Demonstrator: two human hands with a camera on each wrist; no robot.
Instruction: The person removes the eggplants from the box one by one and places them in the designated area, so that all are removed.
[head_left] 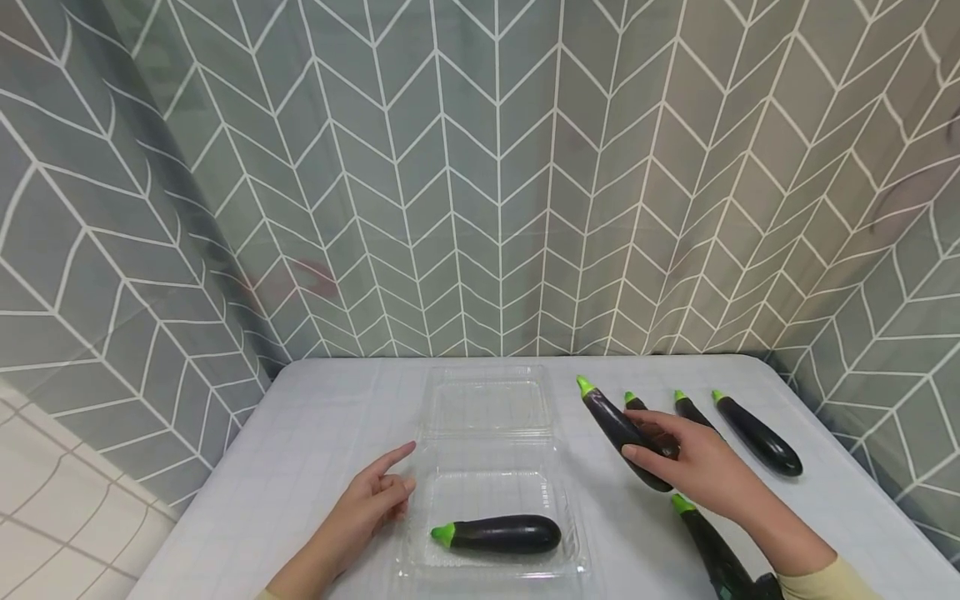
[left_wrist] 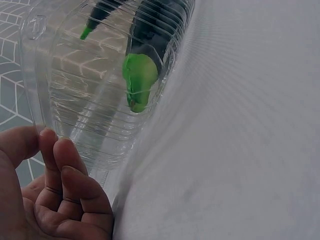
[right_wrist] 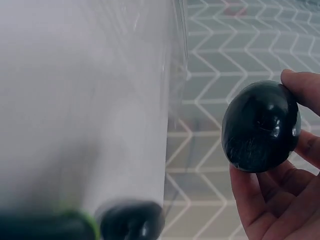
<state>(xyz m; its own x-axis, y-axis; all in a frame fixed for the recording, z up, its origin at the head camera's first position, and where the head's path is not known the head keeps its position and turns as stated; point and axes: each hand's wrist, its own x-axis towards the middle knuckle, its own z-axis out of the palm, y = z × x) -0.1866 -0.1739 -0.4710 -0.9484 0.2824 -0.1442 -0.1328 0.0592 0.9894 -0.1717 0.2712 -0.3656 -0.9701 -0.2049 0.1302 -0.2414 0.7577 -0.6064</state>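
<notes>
My right hand [head_left: 693, 458] grips a dark purple eggplant [head_left: 611, 417] with a green stem, held at a slant over the table; its rounded end [right_wrist: 262, 127] faces the right wrist camera. My left hand [head_left: 371, 500] is at the left edge of a clear plastic clamshell container [head_left: 487, 492]. Its thumb and curled fingers pinch the rim, while the index finger points outward. Inside the container's near half lies another eggplant [head_left: 506, 534], its green stem [left_wrist: 140, 82] toward the left hand. The container's lid [head_left: 487, 400] is folded back flat, away from me.
Right of the container, several eggplants lie on the white-covered table [head_left: 322, 408]: one at the far right [head_left: 757, 433], others partly behind my right hand, and one near my right forearm [head_left: 708, 542]. A grey chevron-patterned curtain [head_left: 495, 183] surrounds the table's back and sides.
</notes>
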